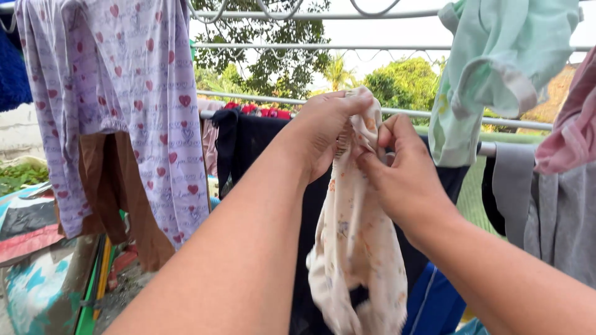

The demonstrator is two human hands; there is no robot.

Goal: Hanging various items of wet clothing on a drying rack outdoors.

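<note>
At centre, just in front of the metal drying rail (410, 113), both hands grip one small cream garment (357, 248) with a faint orange floral print. Soft, thin, crumpled fabric; gathered elastic edge at the top, hanging down in a limp pouch shape. Exact kind of garment hard to tell. The left hand (326, 133) has its fingers pinched over the top edge, bunching the cloth at rail height. The right hand (403, 177) is clenched on the same edge from the right, thumb pressed on the fabric; its fingertips are hidden behind the cloth. Garment's lower end is cut off by the frame bottom.

Far left, a lilac pyjama top (133, 105) with red heart print hangs flat, a long sleeve drooping. Behind it a brown garment (124, 192), mostly hidden. Dark blue fuzzy cloth (12, 74) at the left edge, cut off. Behind the hands a black garment (248, 142) is draped over the rail, largely covered by the forearms. Upper right, a mint green top (496, 68) with a folded cuff; right edge a pink cloth (571, 130) over a grey garment (552, 211), both cropped. Low right, a blue piece (434, 304), partly seen. Trees (273, 62) beyond, blurred.
</note>
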